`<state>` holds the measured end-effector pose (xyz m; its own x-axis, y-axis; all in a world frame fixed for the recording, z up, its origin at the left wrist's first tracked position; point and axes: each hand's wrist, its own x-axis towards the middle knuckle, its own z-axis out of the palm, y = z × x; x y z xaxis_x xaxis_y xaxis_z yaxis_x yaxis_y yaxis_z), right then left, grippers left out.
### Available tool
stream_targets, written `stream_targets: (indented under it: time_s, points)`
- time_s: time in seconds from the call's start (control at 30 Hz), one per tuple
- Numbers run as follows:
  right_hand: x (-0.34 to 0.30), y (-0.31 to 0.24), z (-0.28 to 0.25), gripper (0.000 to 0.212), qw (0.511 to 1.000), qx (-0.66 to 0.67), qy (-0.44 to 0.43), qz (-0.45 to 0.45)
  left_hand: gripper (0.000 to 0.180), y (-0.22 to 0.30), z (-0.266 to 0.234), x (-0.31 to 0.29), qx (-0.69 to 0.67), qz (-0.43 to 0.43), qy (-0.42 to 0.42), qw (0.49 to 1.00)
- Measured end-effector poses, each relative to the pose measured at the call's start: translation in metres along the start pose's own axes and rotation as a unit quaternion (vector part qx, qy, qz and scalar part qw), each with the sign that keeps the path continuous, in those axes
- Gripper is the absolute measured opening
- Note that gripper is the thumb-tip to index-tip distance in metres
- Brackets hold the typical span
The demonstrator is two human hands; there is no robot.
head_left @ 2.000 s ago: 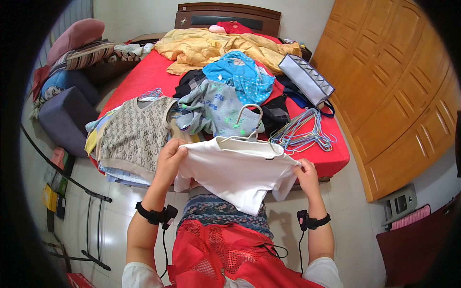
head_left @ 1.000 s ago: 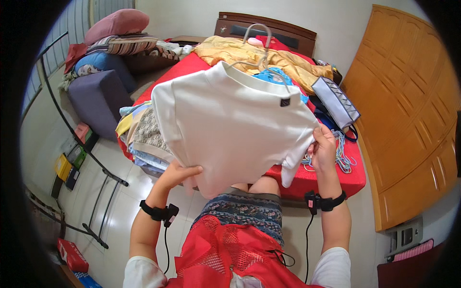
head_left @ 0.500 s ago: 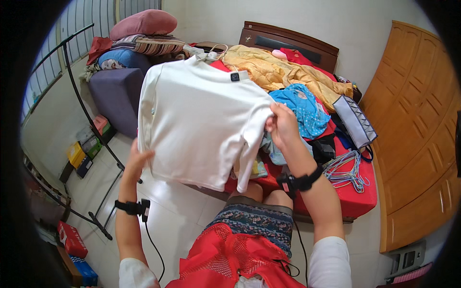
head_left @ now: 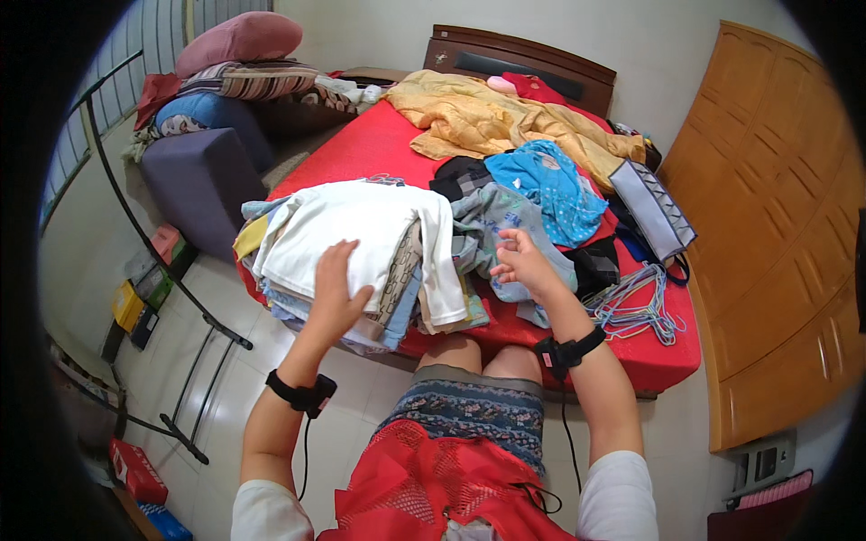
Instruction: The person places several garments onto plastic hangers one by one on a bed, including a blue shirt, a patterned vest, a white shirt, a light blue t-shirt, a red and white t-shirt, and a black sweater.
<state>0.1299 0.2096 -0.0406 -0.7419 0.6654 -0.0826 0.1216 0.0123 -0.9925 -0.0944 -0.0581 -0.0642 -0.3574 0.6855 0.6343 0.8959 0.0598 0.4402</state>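
Both hands grip nothing: the left hand (head_left: 337,293) is spread, thumb apart, over the lower part of the white shirt (head_left: 347,221), though whether it touches cloth cannot be told; the right hand (head_left: 525,266) is half-curled in front of the gray printed garment (head_left: 505,216). Topping the clothes pile (head_left: 404,311) at the bed's (head_left: 334,162) near left corner, the shirt trails one sleeve toward the near edge. That pile looks uneven and seems to overhang, so a push or a snagged sleeve could tip layers onto the floor (head_left: 352,397). Toward the near right corner, tangled hangers (head_left: 636,311) could catch a garment dragged across them.
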Motion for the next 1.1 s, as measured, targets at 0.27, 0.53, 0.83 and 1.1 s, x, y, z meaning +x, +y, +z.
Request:
stream_targets:
  time_s: [0.27, 0.53, 0.83, 1.1]
  points:
    - [-0.017, 0.045, -0.02, 0.06, 0.861, -0.466, 0.129, -0.156, 0.06, 0.064, 0.072, 0.022, -0.068, 0.079, -0.111, 0.988]
    - [-0.043, 0.052, -0.023, 0.052, 0.76, -0.625, 0.121, -0.132, 0.06, 0.072, 0.128, 0.042, -0.123, 0.018, -0.16, 0.979]
    - [-0.051, 0.069, -0.041, 0.018, 0.738, -0.593, 0.201, -0.249, 0.061, 0.062, 0.154, 0.056, -0.113, -0.056, -0.245, 0.961]
    - [-0.072, 0.057, -0.081, 0.016, 0.721, -0.578, 0.281, -0.259, 0.053, 0.076, 0.152, 0.058, -0.147, -0.075, -0.288, 0.943]
